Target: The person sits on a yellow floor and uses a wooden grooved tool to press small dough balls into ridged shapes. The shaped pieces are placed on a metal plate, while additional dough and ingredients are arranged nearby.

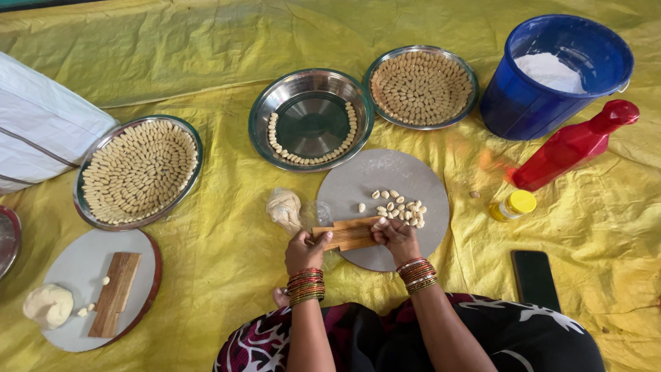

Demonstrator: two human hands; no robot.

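Head view, landmark = round grey board (385, 180). Ridged wooden comb (348, 234) lies on its near-left edge. Left hand (303, 249) clamps the comb's left end, fingers curled over it; right hand (394, 233) presses a dough bit on the right end, fingers narrow. Small ridged dough shells (401, 209) piled on the board just beyond.

Behind it: steel plate (311, 119) with one ring of shells; right of that a full plate (421, 87). Far left: another full plate (138, 171). Far right: blue bucket (554, 72) holding white powder, red bottle (575, 143).
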